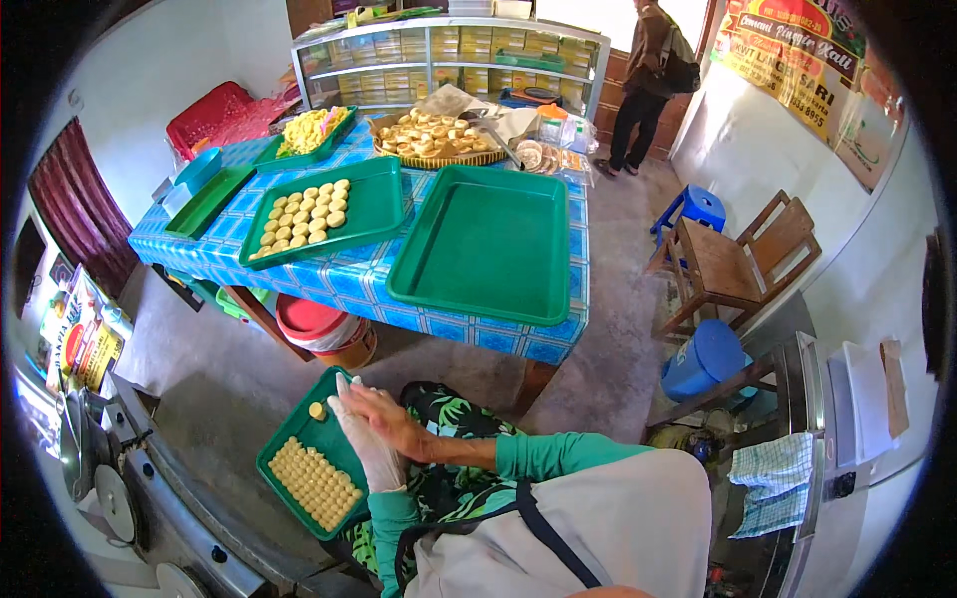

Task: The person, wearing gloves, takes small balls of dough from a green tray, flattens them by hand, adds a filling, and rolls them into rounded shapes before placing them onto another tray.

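My left hand (362, 442), in a thin whitish glove, reaches over the right edge of a green tray (284, 439). Bare and flat, my right hand (389, 422) lies against its palm. The palms cover whatever may be between them, so I cannot tell if they hold anything. Rows of small pale dough balls (314, 482) fill the near part of the tray. One larger yellowish dough piece (318, 411) sits alone near its far end, just left of my gloved fingers.
Ahead stands a table with a blue checked cloth (478, 336). On it are a green tray (486, 247), another green tray (366, 217) with round dough pieces, and a woven tray (448, 158) of buns. A metal griddle (187, 516) is at left, a wooden chair (721, 261) at right.
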`<state>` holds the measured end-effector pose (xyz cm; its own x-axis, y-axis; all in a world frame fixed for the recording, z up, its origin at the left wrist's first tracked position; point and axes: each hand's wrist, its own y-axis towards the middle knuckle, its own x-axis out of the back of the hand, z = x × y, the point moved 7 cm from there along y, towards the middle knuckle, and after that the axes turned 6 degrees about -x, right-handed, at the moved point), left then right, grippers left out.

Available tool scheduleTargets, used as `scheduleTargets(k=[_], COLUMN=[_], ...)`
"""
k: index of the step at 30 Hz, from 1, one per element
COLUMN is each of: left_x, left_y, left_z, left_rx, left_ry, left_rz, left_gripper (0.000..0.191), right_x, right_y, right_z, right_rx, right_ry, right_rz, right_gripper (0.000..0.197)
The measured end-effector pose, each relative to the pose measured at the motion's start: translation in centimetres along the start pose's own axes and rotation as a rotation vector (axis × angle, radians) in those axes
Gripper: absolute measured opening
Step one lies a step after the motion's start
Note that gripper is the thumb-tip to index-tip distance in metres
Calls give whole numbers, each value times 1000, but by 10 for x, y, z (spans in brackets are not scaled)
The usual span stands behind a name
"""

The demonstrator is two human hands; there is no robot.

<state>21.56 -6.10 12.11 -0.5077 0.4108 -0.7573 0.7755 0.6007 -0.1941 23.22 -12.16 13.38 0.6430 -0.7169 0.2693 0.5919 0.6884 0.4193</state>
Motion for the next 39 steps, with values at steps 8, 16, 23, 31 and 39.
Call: scheduleTargets(k=[8, 16, 23, 31, 39], left_x=[1, 28, 37, 19, -108], left_y=[13, 13, 40, 87, 87], left_z=[-13, -27, -10, -34, -100], left_rx=[-142, -108, -25, -151, -58], left_ry=[-111, -435, -368, -104, 153], left_rz=[187, 81, 33, -83, -56], left_gripper=[53, 30, 29, 45, 60], right_x=[28, 19, 22, 18, 81], right_y=[60, 37, 56, 108, 163], right_z=[6, 17, -26, -33, 5], right_rx=[92, 149, 73, -199, -795], right_ry=[50, -227, -218, -264, 545], right_rz=[-125, -82, -48, -172, -157], right_gripper=[47, 64, 65, 35, 34])
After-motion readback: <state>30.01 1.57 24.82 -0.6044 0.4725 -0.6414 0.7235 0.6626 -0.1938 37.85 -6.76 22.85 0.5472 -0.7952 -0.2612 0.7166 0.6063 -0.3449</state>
